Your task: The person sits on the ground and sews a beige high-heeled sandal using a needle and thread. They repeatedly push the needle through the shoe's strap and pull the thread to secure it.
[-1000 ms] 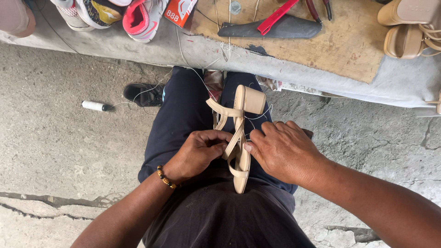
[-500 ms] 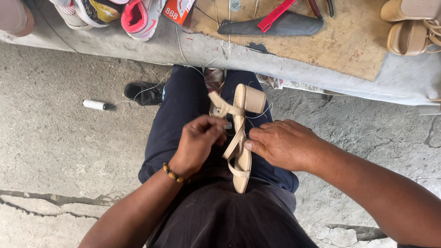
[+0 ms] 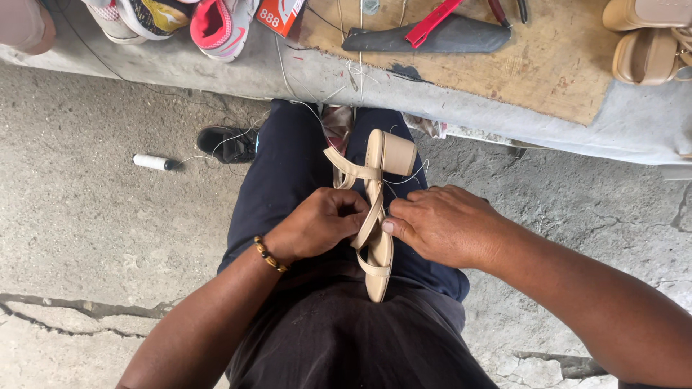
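Sandal: a beige sandal (image 3: 375,216) with a block heel sits in the middle of the frame, on the person's lap. The heel points up the frame, the toe points down. It is turned on its side, so the thin edge of the sole shows.
Straps: thin beige straps stick out to the left of the sole, near the heel and near the toe.
Left hand: the left hand (image 3: 321,223) is just left of the sandal, fingers curled tight on a strap. It touches the sandal.
Right hand: the right hand (image 3: 443,225) is just right of the sandal, lying flat. Its thumb presses on the sole edge. The fingers are closed on the sandal side.
Both hands: they are close together, with only the sandal between them.
Bracelet: a bead bracelet (image 3: 269,254) goes round the left wrist.
Thread: a thin pale thread (image 3: 414,176) loops by the heel, near the right hand.
Legs: dark blue trousers (image 3: 288,180) under the sandal.
Spool: a small white spool (image 3: 152,162) lies on the ground at the left of the frame, well apart from the hands.
Black shoe: a black shoe (image 3: 229,142) is on the ground, just right of the spool.
Bench: a grey bench (image 3: 634,126) runs along the top of the frame, with a brown board (image 3: 555,61) on it.
On the bench: a pink sneaker (image 3: 220,25) at upper left, a red tool (image 3: 432,21) on a dark sole piece (image 3: 432,39) at top middle, and tan sandals (image 3: 649,43) at upper right.
Ground: rough grey concrete (image 3: 86,238) with a crack at lower left.
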